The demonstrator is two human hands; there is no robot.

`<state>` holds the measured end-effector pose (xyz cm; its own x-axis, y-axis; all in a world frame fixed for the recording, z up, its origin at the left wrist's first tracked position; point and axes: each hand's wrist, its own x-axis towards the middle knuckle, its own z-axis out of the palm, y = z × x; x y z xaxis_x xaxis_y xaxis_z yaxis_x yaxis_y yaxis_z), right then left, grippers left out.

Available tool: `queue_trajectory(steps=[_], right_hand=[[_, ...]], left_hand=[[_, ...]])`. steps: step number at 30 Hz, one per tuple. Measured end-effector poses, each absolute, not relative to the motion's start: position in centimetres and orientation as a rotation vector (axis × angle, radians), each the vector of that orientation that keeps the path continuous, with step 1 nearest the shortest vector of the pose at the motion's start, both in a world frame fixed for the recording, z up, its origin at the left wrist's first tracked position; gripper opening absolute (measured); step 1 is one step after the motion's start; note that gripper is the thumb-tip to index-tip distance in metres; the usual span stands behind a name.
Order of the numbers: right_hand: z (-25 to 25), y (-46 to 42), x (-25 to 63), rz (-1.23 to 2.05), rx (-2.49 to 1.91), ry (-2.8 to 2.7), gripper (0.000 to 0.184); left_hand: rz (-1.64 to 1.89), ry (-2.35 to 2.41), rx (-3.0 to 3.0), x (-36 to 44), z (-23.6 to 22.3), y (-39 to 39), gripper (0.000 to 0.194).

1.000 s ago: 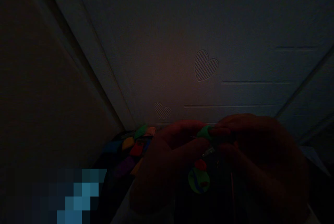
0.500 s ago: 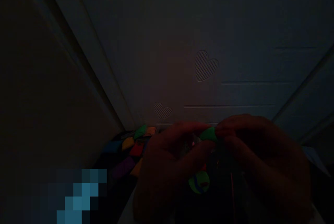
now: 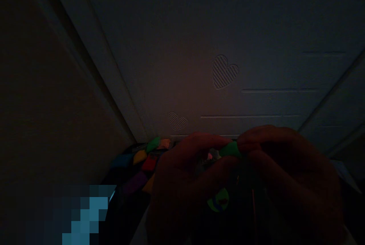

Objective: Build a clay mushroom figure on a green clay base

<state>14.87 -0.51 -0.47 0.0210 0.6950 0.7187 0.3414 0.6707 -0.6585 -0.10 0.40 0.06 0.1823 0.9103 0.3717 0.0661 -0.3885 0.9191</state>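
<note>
In dim light, a small green lump (image 3: 229, 148), which looks like modelling clay, is pinched between my two hands. My left hand (image 3: 182, 176) grips its left side between thumb and fingers. At its right end, the thumb and bent fingertips of my right hand (image 3: 288, 169) press together on it. A small pinkish, shiny thing (image 3: 210, 156) shows in the gap of my left hand; what it is I cannot make out. Below the hands lies a round green disc (image 3: 218, 200) with a dark blue band and a dark red spot.
Several coloured pieces lie at the left, among them a red one (image 3: 149, 162), a yellow one (image 3: 140, 157), a purple one (image 3: 135, 182) and a blue one (image 3: 121, 160). A pale panel (image 3: 171, 66) with grooved hearts stands behind. A thin reddish stick (image 3: 253, 210) shows below my right hand.
The green lump and my fingertips have shifted very slightly right. A red bit above the disc is now hidden behind my left hand. Both hands keep their grip.
</note>
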Motion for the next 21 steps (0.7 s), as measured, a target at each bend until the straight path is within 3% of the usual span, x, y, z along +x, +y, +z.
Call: queue_trajectory(steps=[21], right_hand=[[-0.33,-0.62,14.86,0.344,-0.873,-1.559,0.012]], left_hand=[[1.293,0.907,1.566,0.08,-0.1,0.55,0.017]])
